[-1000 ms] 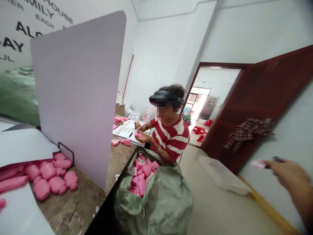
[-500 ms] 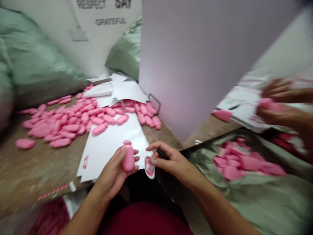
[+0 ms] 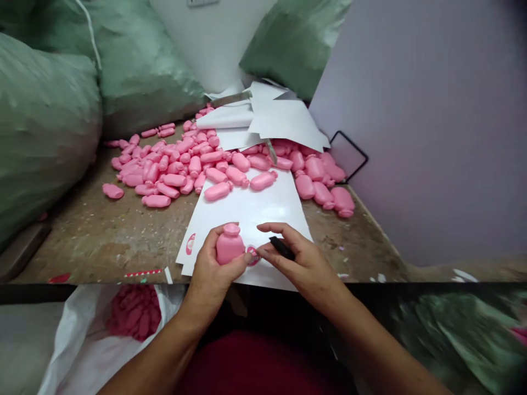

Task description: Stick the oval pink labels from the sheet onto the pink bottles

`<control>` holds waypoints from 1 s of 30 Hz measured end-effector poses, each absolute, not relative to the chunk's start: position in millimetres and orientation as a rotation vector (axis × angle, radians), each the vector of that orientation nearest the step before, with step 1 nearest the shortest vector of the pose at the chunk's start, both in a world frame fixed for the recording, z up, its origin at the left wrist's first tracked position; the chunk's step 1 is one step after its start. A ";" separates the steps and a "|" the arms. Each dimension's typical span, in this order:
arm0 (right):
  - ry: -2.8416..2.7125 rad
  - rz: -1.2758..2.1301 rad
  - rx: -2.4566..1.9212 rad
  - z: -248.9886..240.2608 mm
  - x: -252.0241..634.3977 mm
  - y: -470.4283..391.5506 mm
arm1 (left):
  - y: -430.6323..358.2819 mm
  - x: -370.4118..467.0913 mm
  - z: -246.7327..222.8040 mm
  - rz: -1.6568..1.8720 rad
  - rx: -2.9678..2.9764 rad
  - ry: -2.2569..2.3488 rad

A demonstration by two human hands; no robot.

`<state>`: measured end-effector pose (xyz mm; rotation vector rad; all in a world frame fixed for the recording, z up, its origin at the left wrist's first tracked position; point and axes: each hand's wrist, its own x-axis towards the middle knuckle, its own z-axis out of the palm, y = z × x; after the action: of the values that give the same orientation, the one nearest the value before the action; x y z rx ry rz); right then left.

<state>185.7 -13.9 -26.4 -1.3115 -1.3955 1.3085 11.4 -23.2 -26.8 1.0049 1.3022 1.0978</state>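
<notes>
In my left hand [image 3: 216,269] is a small pink plastic bottle [image 3: 229,245], held upright with its narrow neck at the top. The fingers wrap behind it and the thumb lies along its lower right side. My right hand [image 3: 294,255] is just beside it, with a short black tool [image 3: 281,248] tucked in the fingers; its kind is not clear. At the right fingertips, close to the left thumb, is a small pink-and-white sticker [image 3: 252,255], partly covered. White sticker sheets [image 3: 263,211] lie beneath both hands, and one pink sticker [image 3: 190,244] shows at their left edge.
Many pink bottles [image 3: 164,170] are heaped across the worn table [image 3: 94,241]. White papers [image 3: 284,118] cover some of them. Large green sacks [image 3: 140,66] stand behind and left; a pale panel [image 3: 420,137] rises at right. Below the edge hangs a white sack [image 3: 74,334] holding pink pieces.
My view has swung right to left, so the co-worker's hands at the right are out of sight. The sticker in my right hand has come up close to the bottle in my left.
</notes>
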 end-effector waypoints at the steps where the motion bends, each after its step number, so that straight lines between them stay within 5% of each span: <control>1: -1.395 1.271 -1.340 -26.1 189.7 -13.3 | -22.1 11.9 -26.8 1.086 1.012 1.310; 22: -1.313 1.096 -1.323 -20.6 185.2 -17.4 | -14.3 18.5 -22.8 1.169 1.038 1.259; 30: -0.946 1.519 -1.266 -26.7 177.5 -27.8 | -17.1 26.5 -19.5 1.029 0.366 0.939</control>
<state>177.5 -27.8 -26.7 -1.2659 -0.9462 1.5193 26.5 -17.1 -19.5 0.3660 0.9394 1.0295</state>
